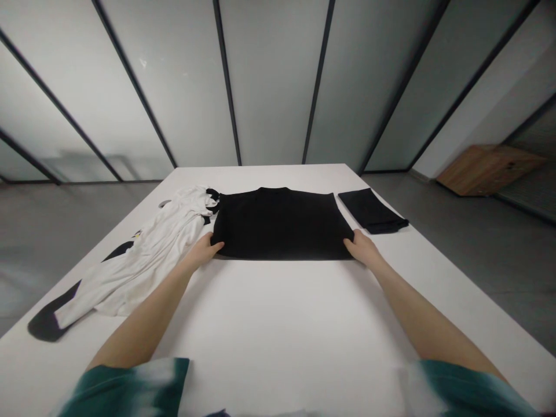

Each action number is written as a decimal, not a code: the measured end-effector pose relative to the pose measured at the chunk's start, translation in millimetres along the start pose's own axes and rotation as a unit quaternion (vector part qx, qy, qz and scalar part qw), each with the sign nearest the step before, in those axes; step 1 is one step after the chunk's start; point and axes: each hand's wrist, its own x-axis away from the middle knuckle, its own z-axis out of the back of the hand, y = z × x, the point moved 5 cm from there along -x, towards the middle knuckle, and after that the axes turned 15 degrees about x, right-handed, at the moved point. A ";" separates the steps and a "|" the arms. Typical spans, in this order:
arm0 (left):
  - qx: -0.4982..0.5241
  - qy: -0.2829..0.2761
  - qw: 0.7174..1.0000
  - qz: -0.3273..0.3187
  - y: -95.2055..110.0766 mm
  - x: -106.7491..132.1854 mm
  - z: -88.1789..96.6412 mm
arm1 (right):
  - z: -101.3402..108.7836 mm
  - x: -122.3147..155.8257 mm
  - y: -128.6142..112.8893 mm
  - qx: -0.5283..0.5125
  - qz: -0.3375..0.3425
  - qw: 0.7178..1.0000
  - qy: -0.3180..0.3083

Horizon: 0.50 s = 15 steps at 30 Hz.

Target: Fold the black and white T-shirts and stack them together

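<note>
A black garment [282, 226], most likely a shirt, lies spread wide and folded across the table, with a slight rise at the middle of its far edge. My left hand [205, 249] pinches its near left corner, thumb on top. At the near right corner, my right hand [362, 247] grips the cloth the same way. The near edge between my hands runs straight and seems slightly lifted. Just right of it rests a second black garment [369, 211], folded into a small flat piece. To the left, a crumpled white garment [147, 249] with black parts lies lengthwise.
The white table [282, 324] narrows away toward a frosted glass wall [273, 81] with dark frames. A wooden cabinet [482, 168] stands on the floor to the right. Dark cloth pokes in at the bottom edge of the view.
</note>
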 end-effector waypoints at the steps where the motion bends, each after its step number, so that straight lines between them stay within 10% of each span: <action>1: 0.054 0.009 0.998 0.008 -0.6 0.6 -0.5 | -0.4 0.3 0.3 -0.033 -0.008 0.999 0.005; 11: 0.022 -0.204 0.974 0.097 -6.2 50.0 39.8 | 17.9 47.1 32.8 -0.211 0.120 0.948 -0.206; 15: -0.046 -0.055 0.996 0.049 -12.7 3.0 51.3 | 21.2 15.5 34.0 -0.200 0.094 0.960 -0.172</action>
